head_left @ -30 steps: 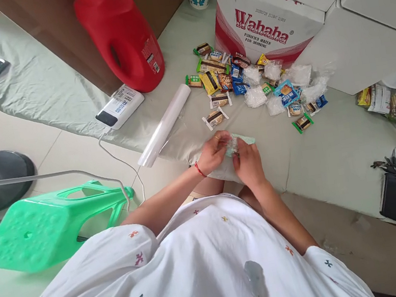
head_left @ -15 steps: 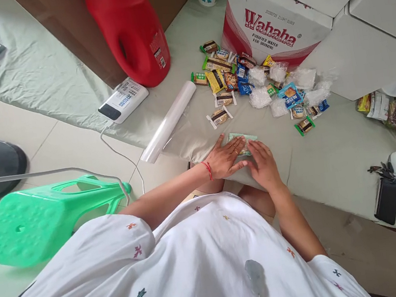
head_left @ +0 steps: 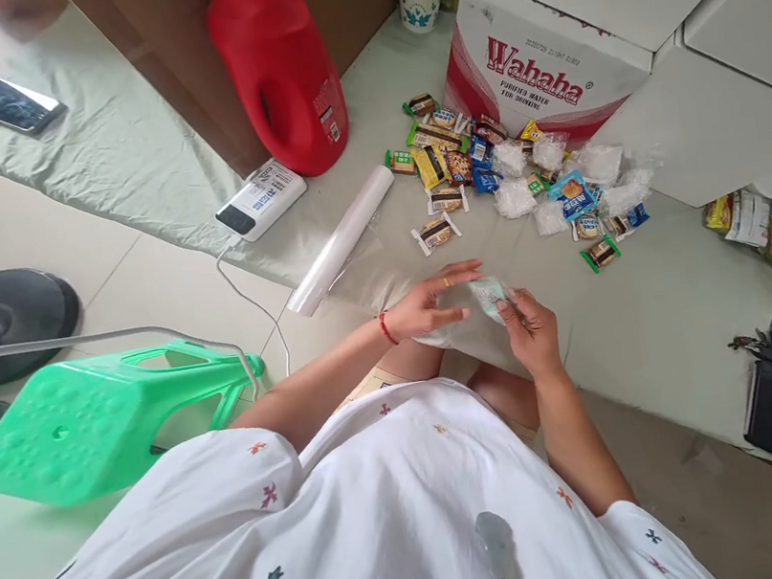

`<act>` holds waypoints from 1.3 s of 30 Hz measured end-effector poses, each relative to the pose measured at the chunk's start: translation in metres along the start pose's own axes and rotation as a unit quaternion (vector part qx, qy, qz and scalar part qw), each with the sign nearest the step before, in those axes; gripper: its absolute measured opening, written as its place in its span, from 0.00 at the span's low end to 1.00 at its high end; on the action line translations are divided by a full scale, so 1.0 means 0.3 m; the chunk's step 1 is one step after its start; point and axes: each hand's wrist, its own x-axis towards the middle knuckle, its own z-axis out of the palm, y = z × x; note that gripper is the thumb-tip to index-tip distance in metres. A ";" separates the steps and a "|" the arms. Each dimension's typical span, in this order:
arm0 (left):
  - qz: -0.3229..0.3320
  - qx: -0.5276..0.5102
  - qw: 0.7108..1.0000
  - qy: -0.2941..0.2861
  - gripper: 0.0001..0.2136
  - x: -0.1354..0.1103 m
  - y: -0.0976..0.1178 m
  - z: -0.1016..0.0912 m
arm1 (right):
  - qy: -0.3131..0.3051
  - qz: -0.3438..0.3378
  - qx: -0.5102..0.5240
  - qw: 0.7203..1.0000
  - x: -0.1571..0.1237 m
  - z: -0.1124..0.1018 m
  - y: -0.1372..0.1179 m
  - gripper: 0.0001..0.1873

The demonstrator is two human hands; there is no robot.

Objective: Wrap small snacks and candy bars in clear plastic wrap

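Observation:
Near the front edge of the covered table, my right hand [head_left: 534,325] pinches a small pale-green packet [head_left: 491,297] at its right end, tilted up off the surface. My left hand [head_left: 430,307] is just left of the packet, fingers stretched and apart, with nothing in it. A roll of clear plastic film [head_left: 342,241] lies beyond my left hand, its loose sheet spread toward the table edge. Past the packet is a heap of wrapped snacks [head_left: 431,167], with several clear plastic-wrapped bundles [head_left: 515,199] among them. One brown-and-white wrapped biscuit [head_left: 437,233] lies closest to my left hand.
Behind the snacks stands a Wahaha water carton [head_left: 535,74]. A red jug [head_left: 285,72], a white power bank [head_left: 261,200] with a cable and a phone [head_left: 5,102] are to the left. A green stool [head_left: 66,434] is at lower left; a black case [head_left: 770,406] lies right.
The packet was flat under both hands; now it is raised in my right hand. My left hand has come off it and moved left, fingers open. The camera view has shifted slightly.

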 end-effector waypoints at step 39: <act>-0.235 -0.345 0.896 0.148 0.24 0.050 -0.015 0.308 | 0.104 0.286 0.361 0.882 -0.107 0.027 0.054 0.21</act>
